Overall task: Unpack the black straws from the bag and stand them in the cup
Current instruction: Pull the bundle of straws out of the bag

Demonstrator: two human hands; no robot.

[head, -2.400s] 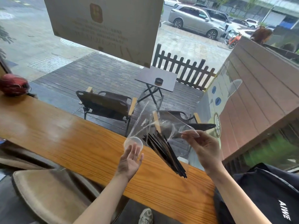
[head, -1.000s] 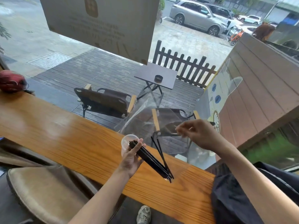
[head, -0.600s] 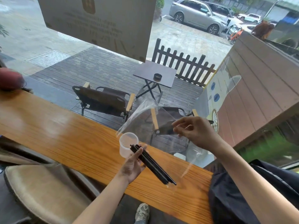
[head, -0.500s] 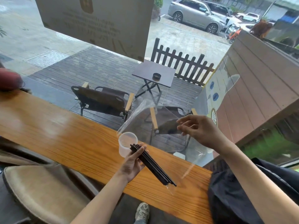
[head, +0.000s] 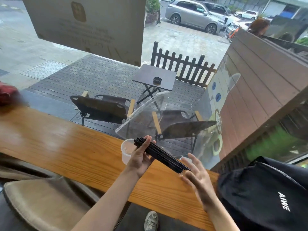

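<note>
My left hand (head: pixel 140 158) grips a bundle of black straws (head: pixel 164 156) near its upper end, above the wooden counter (head: pixel 70 152). The bundle slants down to the right. Its lower end touches the palm of my right hand (head: pixel 197 176), whose fingers are spread and straight. A clear plastic cup (head: pixel 125 151) stands upright on the counter just left of my left hand, partly hidden by it. The clear plastic bag (head: pixel 160 120) hangs loose behind the hands, against the window, held by neither hand.
The counter runs along a window; its near edge crosses the lower frame. A tan stool seat (head: pixel 43 202) sits lower left, a black bag (head: pixel 266 194) lower right. A red object (head: pixel 7 95) rests at the counter's far left.
My right hand let go of the bag and dropped to the lower end of the straws. My left hand, empty at first, now holds the whole bundle outside the bag.
</note>
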